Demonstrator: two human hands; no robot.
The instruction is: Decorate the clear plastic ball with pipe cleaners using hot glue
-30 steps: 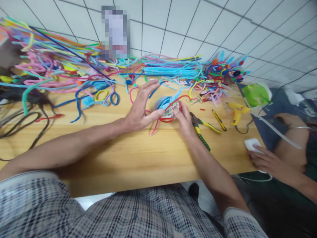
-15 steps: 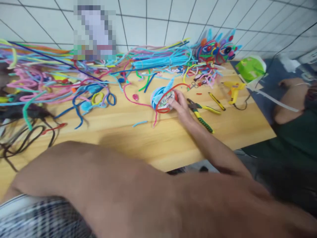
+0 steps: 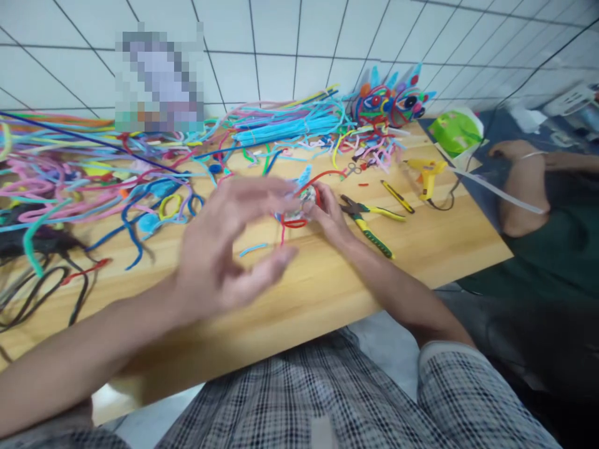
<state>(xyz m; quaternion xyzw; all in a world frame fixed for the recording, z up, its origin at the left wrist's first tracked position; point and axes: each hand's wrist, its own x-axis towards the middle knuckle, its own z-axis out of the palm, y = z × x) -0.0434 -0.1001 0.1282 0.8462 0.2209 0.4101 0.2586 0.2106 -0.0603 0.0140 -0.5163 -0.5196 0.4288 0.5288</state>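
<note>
Within right hand [image 3: 330,213], red-trimmed multicoloured piece [image 3: 309,197]

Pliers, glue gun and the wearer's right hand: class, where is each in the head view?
Pliers [image 3: 364,229], head view: on the lower handle.
Glue gun [image 3: 427,174], head view: where the yellow body meets the handle.
Right hand [image 3: 331,217], head view: on the middle of the hand.

a pale wall [image 3: 276,37] of large tiles with dark joints rises behind the far edge of the tabletop [image 3: 318,280], which is light, grained wood. beyond its right edge lies a dark blue surface [image 3: 503,128]; pale floor [image 3: 393,340] shows below the near edge.
</note>
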